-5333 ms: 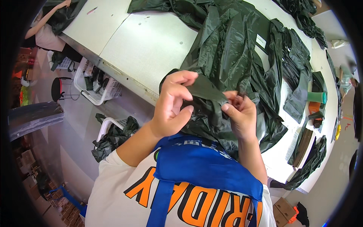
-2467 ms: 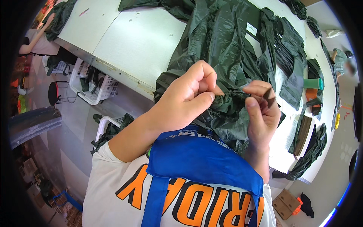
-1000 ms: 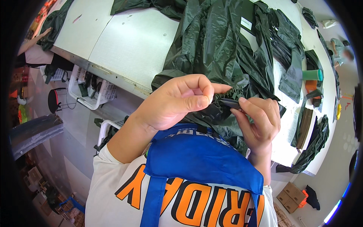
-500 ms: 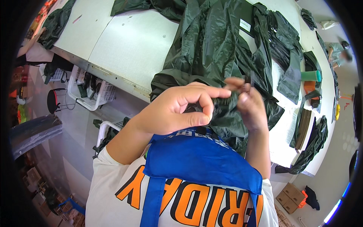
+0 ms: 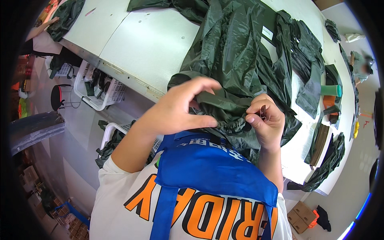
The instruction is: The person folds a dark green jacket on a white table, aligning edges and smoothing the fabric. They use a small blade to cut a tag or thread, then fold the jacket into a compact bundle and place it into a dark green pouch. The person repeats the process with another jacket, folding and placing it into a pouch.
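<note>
A dark green, shiny garment (image 5: 232, 52) lies heaped on the white table and reaches to its near edge. A gathered, elastic-looking edge (image 5: 232, 124) of it bunches up between my hands. My left hand (image 5: 180, 108), slightly blurred, curves beside a raised fold with thumb and fingers apart. At the fold's right end, the thumb and forefinger of my right hand (image 5: 267, 120) pinch the gathered fabric. A small dark thing with a shiny edge sits within the right hand's curled fingers; its kind is mostly hidden.
On the white table (image 5: 152, 36), more dark green garments (image 5: 308, 60) lie at the right, near a green cylinder (image 5: 331, 91) and a brown stack (image 5: 320, 146). White baskets (image 5: 98, 102) stand below the left edge. Another person's hand (image 5: 54, 20) touches dark fabric at far left.
My left hand has spread from a near-pinch and shifted slightly left. My right hand has come down onto the gathered edge and closed on it. A fold now stands up between them.
</note>
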Action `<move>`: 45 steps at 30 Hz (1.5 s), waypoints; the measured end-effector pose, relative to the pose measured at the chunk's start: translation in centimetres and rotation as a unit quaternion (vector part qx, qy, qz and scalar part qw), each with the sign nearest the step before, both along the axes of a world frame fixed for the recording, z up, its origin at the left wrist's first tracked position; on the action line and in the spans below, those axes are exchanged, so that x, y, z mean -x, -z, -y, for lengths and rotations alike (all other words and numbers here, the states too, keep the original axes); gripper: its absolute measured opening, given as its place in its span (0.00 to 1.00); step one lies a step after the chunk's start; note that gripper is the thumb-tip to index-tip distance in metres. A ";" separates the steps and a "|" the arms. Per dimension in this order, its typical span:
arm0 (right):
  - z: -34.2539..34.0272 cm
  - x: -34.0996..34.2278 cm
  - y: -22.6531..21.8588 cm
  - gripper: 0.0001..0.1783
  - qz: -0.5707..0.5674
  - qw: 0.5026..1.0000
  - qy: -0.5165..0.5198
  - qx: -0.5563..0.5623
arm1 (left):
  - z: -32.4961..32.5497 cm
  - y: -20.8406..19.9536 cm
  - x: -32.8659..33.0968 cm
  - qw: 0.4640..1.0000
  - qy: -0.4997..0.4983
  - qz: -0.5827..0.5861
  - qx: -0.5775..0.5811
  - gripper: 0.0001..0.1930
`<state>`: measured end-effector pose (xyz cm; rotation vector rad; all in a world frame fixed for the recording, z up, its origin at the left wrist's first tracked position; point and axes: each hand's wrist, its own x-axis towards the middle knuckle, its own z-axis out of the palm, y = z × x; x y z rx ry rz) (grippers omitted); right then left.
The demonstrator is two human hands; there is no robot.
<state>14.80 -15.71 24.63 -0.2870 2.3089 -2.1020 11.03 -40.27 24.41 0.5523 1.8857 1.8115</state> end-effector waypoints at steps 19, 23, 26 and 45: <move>-0.6 -0.4 -0.2 0.07 0.221 0.953 0.131 0.158 | -2.1 0.0 0.0 0.915 0.018 0.340 -0.218 0.18; 0.1 0.0 0.0 0.05 0.133 0.966 0.203 0.090 | -2.4 -1.8 -0.1 0.948 0.023 0.263 -0.177 0.30; 3.2 -0.6 -0.1 0.04 -0.029 0.970 0.241 0.011 | -4.5 -0.8 -1.3 0.993 -0.030 -0.088 -0.067 0.35; 2.5 0.0 1.7 0.25 -0.157 0.963 0.216 0.018 | -1.2 -2.4 2.4 0.913 -0.113 0.319 -0.228 0.16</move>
